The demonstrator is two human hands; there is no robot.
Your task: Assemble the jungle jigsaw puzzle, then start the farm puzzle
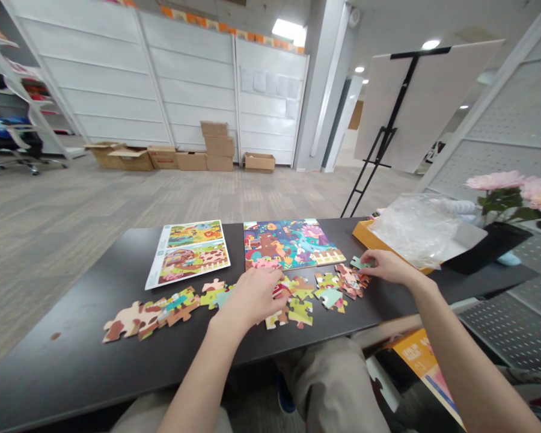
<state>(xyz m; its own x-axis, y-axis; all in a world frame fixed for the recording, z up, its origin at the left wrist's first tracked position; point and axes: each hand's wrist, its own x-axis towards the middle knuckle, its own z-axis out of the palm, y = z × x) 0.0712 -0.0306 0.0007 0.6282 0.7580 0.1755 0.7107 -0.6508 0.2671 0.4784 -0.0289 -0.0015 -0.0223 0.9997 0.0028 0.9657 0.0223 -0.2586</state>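
Note:
My left hand [252,300] is over the middle of the loose pieces, its fingers bent and closed around a red puzzle piece [281,291]. My right hand [388,266] pinches a pale green puzzle piece [357,262] between thumb and fingertips, just above a heap of pinkish pieces [352,281]. Between the hands lie several green and cream pieces [301,311]. On the left, a row of joined pieces [137,320] shows brown cow patches. Behind the left hand is a colourful puzzle picture [293,242] with animals. Some pieces are hidden under that hand.
A printed picture sheet [193,251] lies at the table's left back. At right stand an orange box [363,233] holding clear plastic wrap [410,225] and a black vase [487,246] with pink flowers. Another orange box [415,358] sits below the tabletop [85,361].

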